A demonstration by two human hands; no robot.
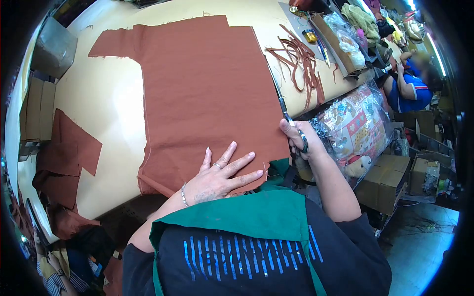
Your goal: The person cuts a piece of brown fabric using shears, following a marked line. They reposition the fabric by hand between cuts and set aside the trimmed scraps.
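Observation:
A large piece of rust-brown fabric (207,89) lies spread over the pale table. My left hand (222,172) rests flat on its near part, fingers spread, a bracelet at the wrist and a ring on one finger. At the fabric's right edge my right hand (302,137) grips a pair of scissors (279,96) by the handles. Their long blades point away from me along that edge, the lower blade partly hidden by the cloth. The fabric's near edge hangs over the table edge by my green apron (237,209).
Thin brown fabric strips (301,64) lie in a heap at the right. Behind them stands a cardboard box (338,44) with plastic-wrapped things. More brown fabric (69,158) is at the left. A plastic-wrapped bundle (360,128) sits beside the table. A person in blue (412,91) sits farther right.

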